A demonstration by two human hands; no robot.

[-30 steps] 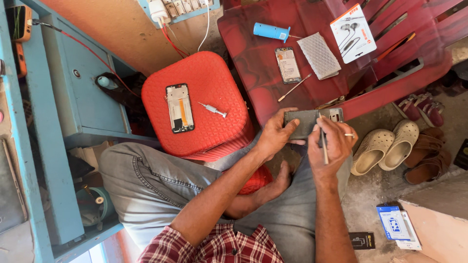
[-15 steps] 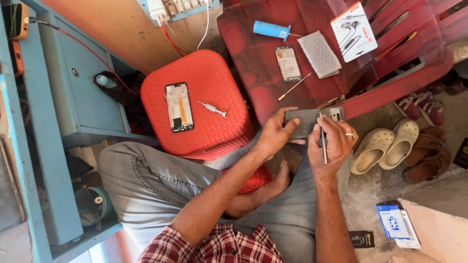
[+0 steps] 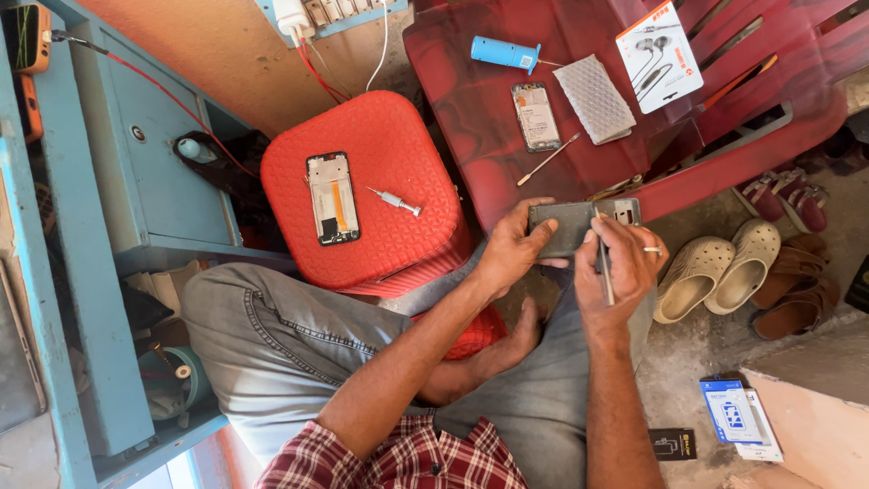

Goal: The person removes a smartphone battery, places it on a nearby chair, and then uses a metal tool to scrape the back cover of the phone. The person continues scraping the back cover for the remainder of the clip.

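My left hand (image 3: 512, 251) grips the left end of an opened grey phone body (image 3: 568, 222), held flat above my lap. My right hand (image 3: 619, 267) steadies the phone's right end and pinches a thin metal tool (image 3: 605, 268) whose tip rests on the phone. On the red stool (image 3: 398, 145) to the left lie a phone frame with an orange strip (image 3: 331, 198) and a small screwdriver (image 3: 396, 201).
The dark red plastic chair (image 3: 706, 136) carries a blue cylinder (image 3: 504, 53), a phone part (image 3: 536, 116), a grey cloth (image 3: 595, 98), a thin stick and an earphone box (image 3: 659, 56). Pale clogs (image 3: 715, 269) and sandals lie right. A blue cabinet (image 3: 136, 154) stands left.
Both hands and the phone stay almost still; the right hand's tool shifts only slightly on the phone.
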